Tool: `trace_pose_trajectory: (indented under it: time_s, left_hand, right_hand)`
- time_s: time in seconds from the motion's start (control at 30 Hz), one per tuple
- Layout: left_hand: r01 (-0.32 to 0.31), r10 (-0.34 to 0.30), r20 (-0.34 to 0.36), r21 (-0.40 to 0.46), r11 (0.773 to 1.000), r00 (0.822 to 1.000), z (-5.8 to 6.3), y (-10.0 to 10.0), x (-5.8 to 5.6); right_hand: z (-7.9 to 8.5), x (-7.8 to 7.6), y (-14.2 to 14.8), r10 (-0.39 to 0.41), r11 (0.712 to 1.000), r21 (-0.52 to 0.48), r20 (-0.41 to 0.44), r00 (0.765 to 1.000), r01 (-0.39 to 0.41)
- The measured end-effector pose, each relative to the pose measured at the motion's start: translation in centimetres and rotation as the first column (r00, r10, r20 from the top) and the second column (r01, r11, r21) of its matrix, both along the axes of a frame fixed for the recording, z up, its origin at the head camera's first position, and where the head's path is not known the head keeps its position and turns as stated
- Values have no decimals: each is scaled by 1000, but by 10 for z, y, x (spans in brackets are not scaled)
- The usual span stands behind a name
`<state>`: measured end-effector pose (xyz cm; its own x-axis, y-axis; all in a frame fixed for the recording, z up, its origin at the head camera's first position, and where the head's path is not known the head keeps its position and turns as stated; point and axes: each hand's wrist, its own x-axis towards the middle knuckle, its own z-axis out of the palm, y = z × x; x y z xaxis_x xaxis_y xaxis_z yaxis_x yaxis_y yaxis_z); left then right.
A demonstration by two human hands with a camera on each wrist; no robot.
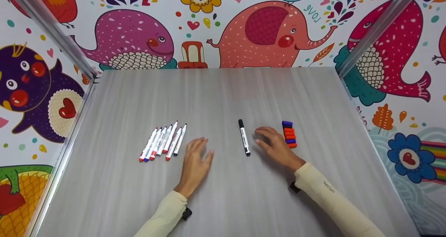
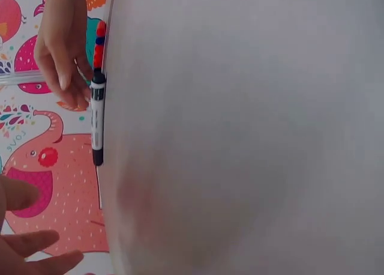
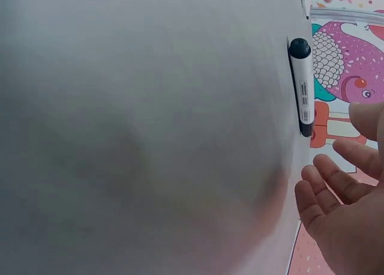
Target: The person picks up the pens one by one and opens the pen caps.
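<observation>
A white marker with a black cap (image 1: 244,138) lies by itself between the two hands, its capped end pointing away. Just right of it hovers my right hand (image 1: 275,147), fingers loosely bent and holding nothing; the right wrist view shows the same marker (image 3: 302,86) beyond the fingertips. My left hand (image 1: 195,163) holds nothing, its fingers relaxed, close to the right side of a group of uncapped white markers (image 1: 163,141). Those markers lie side by side at a slant, with red, blue and black ends. Beyond my right hand, loose caps (image 1: 289,134) in red, blue and black form a column.
The grey wood-grain table (image 1: 223,94) carries everything. Metal rails (image 1: 57,174) run along its sides, and walls printed with cartoon animals (image 1: 261,35) rise behind it and at both sides.
</observation>
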<state>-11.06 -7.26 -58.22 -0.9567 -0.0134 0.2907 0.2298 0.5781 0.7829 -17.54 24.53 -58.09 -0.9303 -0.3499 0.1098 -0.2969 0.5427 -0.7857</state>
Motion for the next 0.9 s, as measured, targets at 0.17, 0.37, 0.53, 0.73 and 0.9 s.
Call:
trace_pose_trajectory:
  time_s: [0.17, 0.37, 0.53, 0.73, 0.9]
  left_hand:
    - [41, -43, 83, 36, 999, 996, -1, 15, 0]
    - [83, -90, 128, 55, 995, 988, -2, 30, -6]
    - [99, -104, 133, 41, 994, 986, -4, 43, -15]
    - [119, -123, 141, 38, 992, 982, -10, 56, -24]
    - [125, -125, 123, 7, 992, 984, -18, 64, -29]
  right_hand:
    - [-4, -11, -11, 6, 1000, -28, 0, 1000, -6]
    - [-9, -25, -18, -20, 995, -100, 35, 999, 23]
    - [-14, -32, -27, -101, 971, -206, 104, 989, 121]
    - [-22, -39, -37, -164, 954, -233, 120, 979, 188]
    - [-28, -47, -41, -176, 969, -174, 1, 984, 173]
